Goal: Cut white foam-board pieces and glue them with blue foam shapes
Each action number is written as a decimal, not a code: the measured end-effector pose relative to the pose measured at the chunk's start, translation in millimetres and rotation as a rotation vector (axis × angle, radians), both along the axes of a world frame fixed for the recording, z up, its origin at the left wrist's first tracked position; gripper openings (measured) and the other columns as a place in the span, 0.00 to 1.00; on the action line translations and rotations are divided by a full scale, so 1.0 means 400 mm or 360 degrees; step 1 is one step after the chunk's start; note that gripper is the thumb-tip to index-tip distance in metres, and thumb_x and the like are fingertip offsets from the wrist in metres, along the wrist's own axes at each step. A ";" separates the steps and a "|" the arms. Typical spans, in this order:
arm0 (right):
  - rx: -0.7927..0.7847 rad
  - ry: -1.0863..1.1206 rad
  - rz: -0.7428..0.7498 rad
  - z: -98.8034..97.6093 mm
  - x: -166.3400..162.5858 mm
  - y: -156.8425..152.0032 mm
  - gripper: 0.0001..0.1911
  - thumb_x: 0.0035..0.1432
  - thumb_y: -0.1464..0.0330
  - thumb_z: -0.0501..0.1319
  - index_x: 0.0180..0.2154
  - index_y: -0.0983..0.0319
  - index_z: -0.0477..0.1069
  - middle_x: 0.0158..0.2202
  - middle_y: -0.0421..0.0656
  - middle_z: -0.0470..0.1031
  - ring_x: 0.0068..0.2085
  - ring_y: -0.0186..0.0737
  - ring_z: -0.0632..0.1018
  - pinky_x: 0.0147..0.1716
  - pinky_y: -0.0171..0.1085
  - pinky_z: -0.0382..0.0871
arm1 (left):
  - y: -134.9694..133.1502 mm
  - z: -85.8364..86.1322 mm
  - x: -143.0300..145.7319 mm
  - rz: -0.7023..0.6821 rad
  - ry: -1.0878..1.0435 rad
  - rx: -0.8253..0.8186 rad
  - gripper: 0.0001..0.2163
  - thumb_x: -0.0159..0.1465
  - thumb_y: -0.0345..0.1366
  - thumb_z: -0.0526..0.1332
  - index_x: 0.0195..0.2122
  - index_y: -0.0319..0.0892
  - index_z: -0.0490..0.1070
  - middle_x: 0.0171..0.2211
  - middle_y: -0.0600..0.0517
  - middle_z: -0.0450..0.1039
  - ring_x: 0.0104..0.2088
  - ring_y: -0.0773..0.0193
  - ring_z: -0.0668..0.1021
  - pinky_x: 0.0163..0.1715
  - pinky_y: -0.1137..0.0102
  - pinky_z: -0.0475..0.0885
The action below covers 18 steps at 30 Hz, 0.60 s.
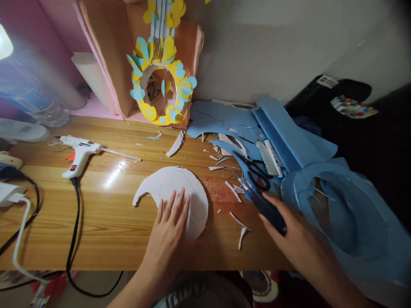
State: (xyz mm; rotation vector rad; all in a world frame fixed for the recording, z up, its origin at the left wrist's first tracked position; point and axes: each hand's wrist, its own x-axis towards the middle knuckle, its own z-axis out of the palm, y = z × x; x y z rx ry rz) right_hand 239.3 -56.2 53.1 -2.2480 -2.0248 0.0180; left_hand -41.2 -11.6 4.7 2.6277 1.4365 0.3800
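My left hand (171, 216) lies flat with its fingers spread on a white foam board piece (195, 192). That piece is rounded, with a hooked tip at its left and faint pencil curves on its face. In my right hand (289, 222) is a dark utility knife (269, 209), its blade end pointing up and left, apart from the foam board. Thin white offcuts (234, 191) lie between the two hands. Black-handled scissors (253, 167) rest just beyond the knife, on blue scraps.
A white hot glue gun (81, 154) with a black cord lies at left. A ring with yellow and blue paper hearts (141, 90) stands at the back. Blue sheets (221, 117) and a round blue form (337, 175) fill the right side. A plastic bottle (41, 102) stands far left.
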 end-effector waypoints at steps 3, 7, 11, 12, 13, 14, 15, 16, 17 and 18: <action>0.0070 0.0119 -0.0063 -0.030 0.039 0.082 0.22 0.60 0.64 0.55 0.55 0.62 0.63 0.47 0.50 0.75 0.46 0.53 0.77 0.42 0.47 0.72 | -0.032 -0.012 0.001 -0.0012 0.0074 0.0024 0.37 0.62 0.43 0.58 0.66 0.35 0.42 0.64 0.36 0.52 0.64 0.41 0.57 0.56 0.42 0.60; 0.0258 0.0110 0.0105 -0.067 0.037 0.138 0.21 0.59 0.64 0.56 0.52 0.66 0.66 0.46 0.54 0.72 0.47 0.53 0.73 0.47 0.50 0.68 | -0.027 -0.036 -0.022 0.0011 0.0076 0.0212 0.33 0.66 0.32 0.50 0.67 0.35 0.30 0.60 0.33 0.61 0.58 0.43 0.68 0.50 0.47 0.68; 0.0197 0.0395 0.0410 -0.060 -0.047 0.136 0.12 0.62 0.65 0.56 0.47 0.60 0.68 0.45 0.49 0.71 0.48 0.47 0.73 0.48 0.46 0.68 | -0.020 -0.027 -0.067 -0.0187 0.0073 0.0394 0.31 0.67 0.30 0.50 0.67 0.34 0.34 0.57 0.36 0.66 0.57 0.49 0.70 0.53 0.56 0.69; 0.0115 0.0535 0.0517 -0.058 -0.077 0.134 0.10 0.62 0.66 0.56 0.45 0.59 0.68 0.44 0.47 0.72 0.47 0.44 0.73 0.47 0.43 0.69 | -0.022 -0.017 -0.079 -0.0249 0.0056 0.0411 0.30 0.67 0.29 0.51 0.66 0.32 0.38 0.57 0.37 0.66 0.58 0.50 0.69 0.55 0.57 0.67; 0.0026 0.0627 0.0610 -0.057 -0.110 0.134 0.09 0.62 0.67 0.57 0.45 0.59 0.68 0.43 0.45 0.72 0.46 0.42 0.73 0.46 0.41 0.69 | -0.025 -0.004 -0.090 -0.0306 0.0032 0.0419 0.29 0.66 0.28 0.51 0.66 0.31 0.41 0.57 0.37 0.66 0.59 0.50 0.67 0.56 0.58 0.66; -0.0046 0.0651 0.0680 -0.059 -0.141 0.138 0.09 0.61 0.67 0.58 0.44 0.59 0.67 0.43 0.44 0.73 0.46 0.41 0.74 0.46 0.40 0.69 | -0.028 0.010 -0.099 -0.0343 -0.0004 0.0425 0.28 0.66 0.26 0.52 0.65 0.29 0.44 0.57 0.37 0.66 0.60 0.50 0.65 0.57 0.58 0.65; -0.0101 0.0607 0.0727 -0.063 -0.171 0.145 0.09 0.60 0.67 0.59 0.44 0.59 0.67 0.43 0.44 0.73 0.45 0.41 0.74 0.45 0.39 0.70 | -0.031 0.025 -0.108 -0.0361 -0.0051 0.0436 0.27 0.65 0.25 0.52 0.65 0.28 0.46 0.57 0.36 0.66 0.61 0.50 0.64 0.58 0.58 0.64; -0.0128 0.0526 0.0761 -0.070 -0.197 0.156 0.07 0.60 0.67 0.59 0.42 0.60 0.68 0.42 0.44 0.73 0.43 0.42 0.74 0.43 0.39 0.70 | -0.033 0.038 -0.115 -0.0359 -0.0106 0.0457 0.27 0.64 0.24 0.53 0.64 0.27 0.48 0.57 0.36 0.67 0.61 0.50 0.64 0.58 0.59 0.64; -0.0148 0.0423 0.0784 -0.077 -0.216 0.171 0.05 0.61 0.69 0.58 0.39 0.61 0.69 0.40 0.44 0.73 0.41 0.41 0.75 0.40 0.38 0.70 | -0.034 0.050 -0.120 -0.0344 -0.0165 0.0480 0.27 0.63 0.22 0.53 0.64 0.27 0.49 0.56 0.35 0.68 0.60 0.51 0.65 0.58 0.59 0.64; -0.0154 0.0321 0.0783 -0.083 -0.229 0.190 0.03 0.61 0.71 0.57 0.36 0.62 0.69 0.38 0.44 0.74 0.38 0.41 0.75 0.38 0.38 0.70 | -0.034 0.060 -0.125 -0.0327 -0.0219 0.0501 0.27 0.63 0.21 0.54 0.63 0.26 0.50 0.55 0.34 0.68 0.60 0.51 0.66 0.58 0.60 0.64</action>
